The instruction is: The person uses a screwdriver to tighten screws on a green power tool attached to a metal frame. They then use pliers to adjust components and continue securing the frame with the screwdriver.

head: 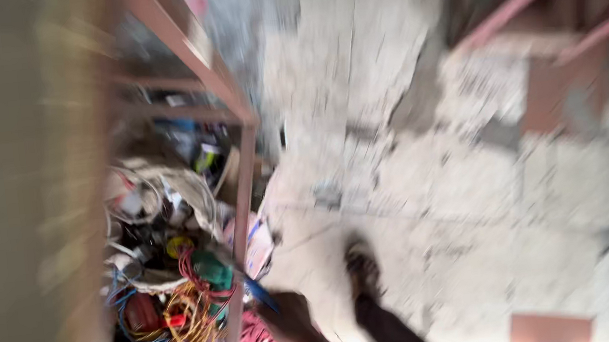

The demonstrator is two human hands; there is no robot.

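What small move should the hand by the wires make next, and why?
Probably ease the hand left into the wires: it sits at the rusty post beside the tangle, a blue piece at its tip. Blur hides whether it grips anything.

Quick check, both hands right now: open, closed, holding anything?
Left hand: low by the metal frame and the tangled wires; too blurred to tell whether it grips anything.
Right hand: cannot be told; the dark shape over the concrete floor is too blurred to identify.
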